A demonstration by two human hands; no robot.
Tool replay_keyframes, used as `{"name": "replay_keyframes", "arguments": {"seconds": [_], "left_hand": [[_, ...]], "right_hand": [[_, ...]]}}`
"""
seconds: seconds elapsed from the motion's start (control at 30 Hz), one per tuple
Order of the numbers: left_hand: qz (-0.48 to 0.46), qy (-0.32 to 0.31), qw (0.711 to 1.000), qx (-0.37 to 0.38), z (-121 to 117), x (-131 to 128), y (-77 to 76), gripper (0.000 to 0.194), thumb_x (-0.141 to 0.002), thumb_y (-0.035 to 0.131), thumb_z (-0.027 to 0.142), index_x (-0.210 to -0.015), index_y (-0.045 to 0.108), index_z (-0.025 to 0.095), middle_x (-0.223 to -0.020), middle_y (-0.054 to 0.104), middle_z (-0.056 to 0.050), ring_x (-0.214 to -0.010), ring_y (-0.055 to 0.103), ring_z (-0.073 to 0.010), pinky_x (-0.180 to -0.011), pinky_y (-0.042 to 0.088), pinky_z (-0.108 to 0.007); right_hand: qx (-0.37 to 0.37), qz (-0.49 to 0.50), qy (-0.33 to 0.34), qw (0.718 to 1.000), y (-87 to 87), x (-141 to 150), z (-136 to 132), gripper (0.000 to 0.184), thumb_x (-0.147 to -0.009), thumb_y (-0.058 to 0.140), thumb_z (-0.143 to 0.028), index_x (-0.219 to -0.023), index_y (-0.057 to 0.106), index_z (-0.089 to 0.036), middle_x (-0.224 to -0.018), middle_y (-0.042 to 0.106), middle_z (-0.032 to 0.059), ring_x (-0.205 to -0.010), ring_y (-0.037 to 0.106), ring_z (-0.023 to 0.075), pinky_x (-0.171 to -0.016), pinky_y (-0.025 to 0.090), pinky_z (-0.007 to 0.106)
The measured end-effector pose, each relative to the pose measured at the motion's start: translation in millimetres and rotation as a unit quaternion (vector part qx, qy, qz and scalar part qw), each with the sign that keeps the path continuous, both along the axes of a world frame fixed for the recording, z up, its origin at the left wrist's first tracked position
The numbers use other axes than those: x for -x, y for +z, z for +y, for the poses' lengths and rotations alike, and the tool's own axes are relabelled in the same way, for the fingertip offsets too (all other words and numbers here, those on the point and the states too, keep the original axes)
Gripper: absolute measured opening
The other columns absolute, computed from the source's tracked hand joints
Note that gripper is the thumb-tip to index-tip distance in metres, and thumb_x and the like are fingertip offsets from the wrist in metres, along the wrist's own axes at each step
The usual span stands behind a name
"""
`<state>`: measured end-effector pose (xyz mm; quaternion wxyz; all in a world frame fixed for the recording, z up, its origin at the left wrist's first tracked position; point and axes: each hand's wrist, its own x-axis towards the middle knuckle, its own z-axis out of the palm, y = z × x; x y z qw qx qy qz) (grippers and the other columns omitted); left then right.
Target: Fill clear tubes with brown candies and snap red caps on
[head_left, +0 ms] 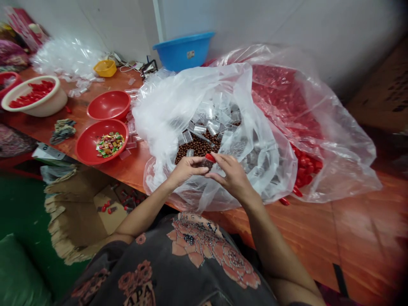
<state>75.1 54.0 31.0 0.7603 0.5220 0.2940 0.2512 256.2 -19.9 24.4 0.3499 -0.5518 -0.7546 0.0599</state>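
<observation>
Head view: one small capped container (206,164), red smooth cap upward, is held over a crinkled translucent plastic bag (156,123), the left hand (185,172) pinching its body between thumb and fingers, the right hand (233,173) with fingertips on the cap and thumb parted below. The bag contains round brown balls (199,148) and clear tubular pieces (210,111), both too numerous to count; beyond stands one blue basin (181,55), and leftward two round red bowls (83,142).

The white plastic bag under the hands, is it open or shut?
Open: the bag has its mouth spread wide, with brown balls and clear containers showing inside.
</observation>
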Motion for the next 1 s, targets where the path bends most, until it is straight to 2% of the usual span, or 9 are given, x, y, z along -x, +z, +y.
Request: {"name": "replay_keyframes", "arguments": {"seconds": [0.1, 0.27, 0.33, 0.43, 0.57, 0.73, 0.8, 0.9, 1.0], "left_hand": [[0.001, 0.011, 1.0, 0.014, -2.8, -0.5, 2.7, 0.046, -0.065, 0.083, 0.032, -0.107, 0.073, 0.014, -0.099, 0.072, -0.007, -0.085, 0.065, -0.0155, -0.079, 0.05, -0.028], [-0.015, 0.062, 0.995, 0.081, -5.1, -10.2, 4.4, 0.059, -0.08, 0.057, 0.067, -0.105, 0.069, 0.014, -0.085, 0.072, -0.007, -0.074, 0.067, -0.0151, -0.066, 0.05, -0.024], [-0.033, 0.06, 0.991, 0.116, -9.0, -17.8, 5.2, 0.064, -0.083, 0.047, 0.071, -0.109, 0.065, 0.015, -0.076, 0.069, -0.006, -0.066, 0.066, -0.015, -0.06, 0.049, -0.024], [-0.033, 0.106, 0.985, 0.131, -19.2, -29.8, 6.4, 0.058, -0.087, 0.046, 0.065, -0.11, 0.062, 0.015, -0.067, 0.064, -0.002, -0.049, 0.057, -0.0109, -0.048, 0.045, -0.021], [-0.011, 0.187, 0.979, 0.077, -28.0, -34.8, 3.9, 0.037, -0.094, 0.045, 0.045, -0.11, 0.062, 0.016, -0.072, 0.063, -0.001, -0.045, 0.05, -0.0072, -0.042, 0.039, -0.019], [0.002, 0.221, 0.975, 0.007, -10.9, -15.2, -3.2, 0.042, -0.093, 0.04, 0.056, -0.11, 0.056, 0.02, -0.065, 0.06, 0.002, -0.047, 0.053, -0.0088, -0.046, 0.043, -0.02], [0.003, 0.219, 0.976, 0.005, -0.6, -4.2, -3.8, 0.049, -0.091, 0.039, 0.064, -0.104, 0.054, 0.019, -0.063, 0.059, 0.002, -0.048, 0.055, -0.0102, -0.046, 0.045, -0.02], [-0.001, 0.184, 0.982, 0.029, 8.4, 7.6, -3.1, 0.059, -0.085, 0.039, 0.074, -0.096, 0.054, 0.018, -0.065, 0.062, -0.001, -0.049, 0.057, -0.0115, -0.043, 0.044, -0.021], [-0.009, 0.171, 0.985, 0.034, 8.6, 11.3, -3.6, 0.064, -0.082, 0.039, 0.078, -0.092, 0.057, 0.017, -0.067, 0.064, -0.003, -0.052, 0.059, -0.0125, -0.042, 0.044, -0.021]], "right_hand": [[-0.029, -0.032, 0.006, 0.999, -7.8, 0.4, -0.7, 0.079, -0.081, 0.068, -0.047, -0.146, 0.034, -0.018, -0.127, 0.057, 0.0164, -0.115, 0.055, 0.0286, -0.095, 0.048, 0.047], [-0.054, -0.012, -0.007, 0.998, -10.1, 3.4, 0.1, 0.073, -0.08, 0.068, -0.049, -0.141, 0.038, -0.022, -0.123, 0.059, 0.0127, -0.112, 0.056, 0.0267, -0.093, 0.049, 0.045], [-0.064, -0.014, -0.009, 0.998, -9.5, 7.0, 1.0, 0.069, -0.08, 0.068, -0.047, -0.138, 0.041, -0.022, -0.123, 0.059, 0.0126, -0.111, 0.056, 0.0267, -0.092, 0.049, 0.044], [-0.092, -0.025, -0.004, 0.995, -10.9, 15.4, 1.5, 0.065, -0.079, 0.068, -0.045, -0.134, 0.045, -0.02, -0.124, 0.059, 0.0133, -0.109, 0.058, 0.0267, -0.089, 0.05, 0.043], [-0.1, -0.041, -0.015, 0.994, -11.7, 24.5, 1.7, 0.061, -0.078, 0.068, -0.049, -0.128, 0.05, -0.019, -0.117, 0.063, 0.0136, -0.105, 0.06, 0.0278, -0.086, 0.049, 0.042], [0.041, 0.035, 0.088, 0.995, -8.0, 8.9, 25.1, 0.065, -0.086, 0.06, -0.048, -0.142, 0.039, -0.021, -0.13, 0.058, 0.0126, -0.116, 0.057, 0.024, -0.094, 0.048, 0.041], [0.117, 0.017, 0.035, 0.992, -11.6, -3.1, 43.5, 0.047, -0.095, 0.047, -0.042, -0.137, 0.047, -0.02, -0.127, 0.061, 0.0111, -0.112, 0.06, 0.0209, -0.093, 0.048, 0.036], [0.219, -0.123, -0.069, 0.966, -23.3, -14.0, 67.9, 0.034, -0.097, 0.038, -0.026, -0.117, 0.064, -0.018, -0.115, 0.066, 0.0109, -0.105, 0.061, 0.0193, -0.091, 0.046, 0.03], [0.254, -0.187, -0.068, 0.947, -35.0, -11.7, 78.5, 0.027, -0.09, 0.047, -0.017, -0.103, 0.07, -0.016, -0.103, 0.068, 0.0118, -0.098, 0.062, 0.0194, -0.085, 0.043, 0.027]]}}
